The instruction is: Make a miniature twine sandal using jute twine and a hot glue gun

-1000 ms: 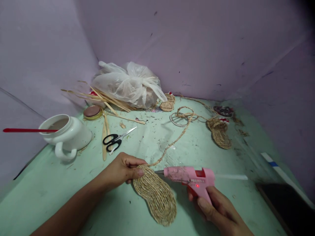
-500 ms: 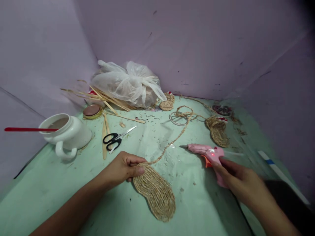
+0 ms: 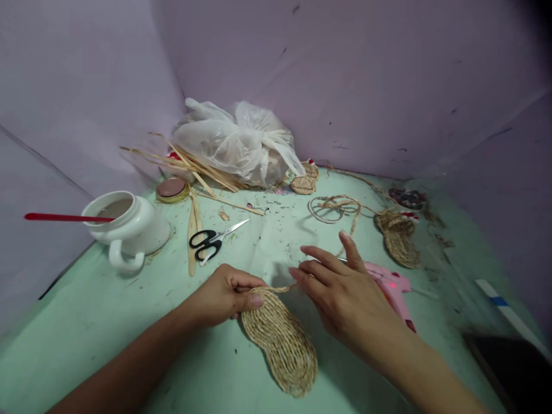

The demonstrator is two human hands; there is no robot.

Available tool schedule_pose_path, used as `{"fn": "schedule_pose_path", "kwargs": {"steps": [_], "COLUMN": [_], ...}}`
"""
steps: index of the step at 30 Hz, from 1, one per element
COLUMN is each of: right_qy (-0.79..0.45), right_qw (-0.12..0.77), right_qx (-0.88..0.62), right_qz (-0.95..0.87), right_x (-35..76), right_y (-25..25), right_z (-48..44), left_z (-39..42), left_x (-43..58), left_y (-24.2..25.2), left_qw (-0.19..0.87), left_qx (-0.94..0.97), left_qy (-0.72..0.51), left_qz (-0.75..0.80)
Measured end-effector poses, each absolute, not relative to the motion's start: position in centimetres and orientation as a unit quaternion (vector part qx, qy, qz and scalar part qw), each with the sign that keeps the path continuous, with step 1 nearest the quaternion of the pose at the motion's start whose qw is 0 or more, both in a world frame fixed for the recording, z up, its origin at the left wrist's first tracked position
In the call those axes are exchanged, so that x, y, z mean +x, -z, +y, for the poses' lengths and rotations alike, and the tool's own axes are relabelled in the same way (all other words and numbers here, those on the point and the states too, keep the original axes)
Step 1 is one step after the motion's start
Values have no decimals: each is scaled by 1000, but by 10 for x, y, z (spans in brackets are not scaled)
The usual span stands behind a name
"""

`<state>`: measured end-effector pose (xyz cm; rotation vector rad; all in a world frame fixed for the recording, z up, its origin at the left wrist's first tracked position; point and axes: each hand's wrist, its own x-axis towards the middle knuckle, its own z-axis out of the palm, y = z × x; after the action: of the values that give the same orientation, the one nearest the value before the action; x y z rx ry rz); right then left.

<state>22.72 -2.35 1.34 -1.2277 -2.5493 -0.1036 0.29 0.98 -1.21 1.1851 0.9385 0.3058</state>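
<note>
My left hand (image 3: pixel 233 296) pinches the top end of a woven straw sole (image 3: pixel 280 339), thumb on its upper face. The sole is made of coiled braided cord and lies tilted over the table. From its top edge runs a loose braided straw cord (image 3: pixel 282 289). My right hand (image 3: pixel 334 282) has that cord at its lower fingertips, with the other fingers spread; its thumb is hidden. Behind the right hand lies a pink glue gun (image 3: pixel 394 284) with a lit red light, partly covered by the hand.
Black-handled scissors (image 3: pixel 211 244) lie left of centre. A white pot (image 3: pixel 129 224) holds liquid and a red stick. At the back sit a plastic bag (image 3: pixel 241 144) and straw strips (image 3: pixel 207 172). A small woven slipper (image 3: pixel 399 241) and metal ring (image 3: pixel 321 214) lie to the right.
My right hand has let go of the glue gun, which now rests on the table, and has moved left to the cord. The left hand still holds the sole.
</note>
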Motion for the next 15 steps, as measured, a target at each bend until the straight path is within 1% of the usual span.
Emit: {"fn": "schedule_pose_path", "kwargs": {"steps": [4, 6, 10, 13, 15], "right_qy": [8, -19, -109, -181, -200], "right_qw": [137, 125, 110, 109, 112], "right_qx": [-429, -455, -529, -540, -535], "right_qz": [-893, -882, -835, -815, -813], "right_x": [227, 224, 217, 213, 212], "right_y": [-12, -10, -8, -8, -7], "right_z": [-26, -28, -34, -40, -47], "left_z": [10, 10, 10, 9, 7], "left_x": [4, 5, 6, 6, 6], "left_y": [12, 11, 10, 11, 13], "left_qw": [725, 731, 743, 741, 736], "left_qx": [528, 523, 511, 514, 518], "left_qy": [-139, -138, -147, -155, -163], "left_qz": [420, 415, 408, 404, 404]}}
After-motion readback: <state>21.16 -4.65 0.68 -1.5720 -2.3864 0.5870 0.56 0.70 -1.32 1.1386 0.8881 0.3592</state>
